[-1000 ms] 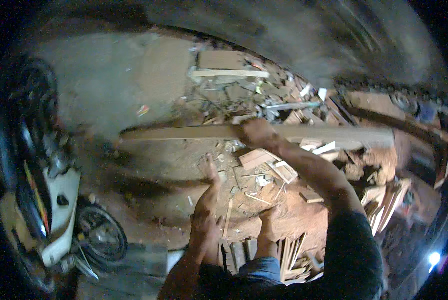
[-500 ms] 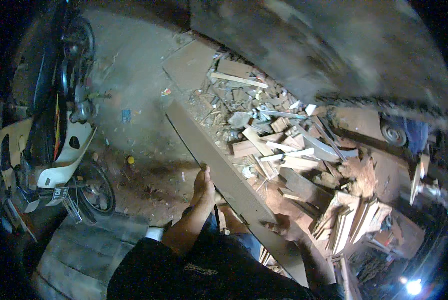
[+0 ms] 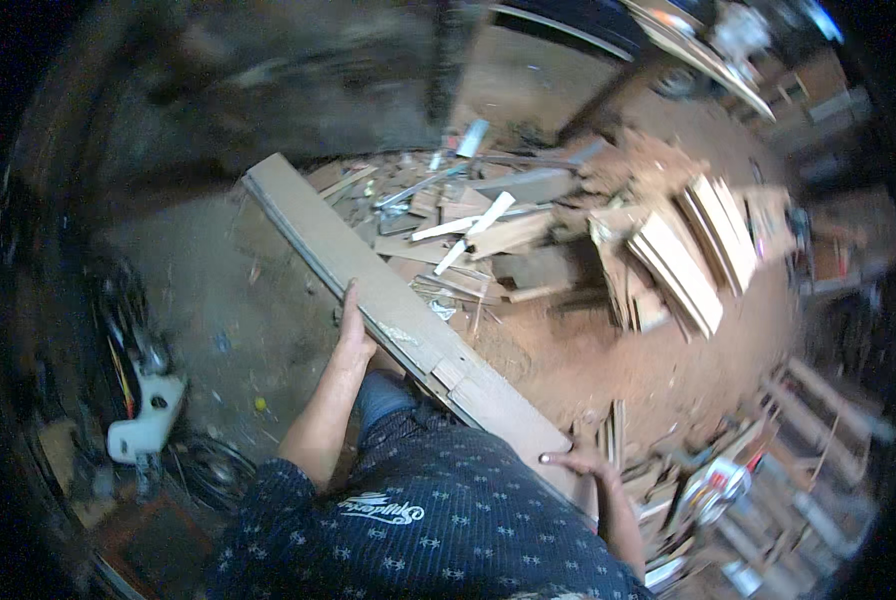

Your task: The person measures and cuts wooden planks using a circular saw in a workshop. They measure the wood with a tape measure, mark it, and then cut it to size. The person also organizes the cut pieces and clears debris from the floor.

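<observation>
A long wooden board [image 3: 408,310] runs slantwise across my front, from the far left down to the near right. My left hand [image 3: 353,325] grips its near edge around the middle, thumb up along the side. Toward the near right end, my right hand [image 3: 580,462] holds the board with the thumb over its top face. The fingers of both hands under the board are hidden. Along the board's near edge there is a pale rough patch and a small notched piece of wood.
Scrap wood [image 3: 468,230] lies heaped beyond the board. Stacked slats [image 3: 676,270] stand to the right. A circular-saw-like tool [image 3: 716,490] sits among timber pieces at the near right. A motorcycle [image 3: 148,410] is at the left, and a dark wall rises at the back.
My view has swung to the right, so the motorcycle sits lower left and the slats higher. Both hands still hold the board, which shows a different face or stretch, with a notched piece visible.
</observation>
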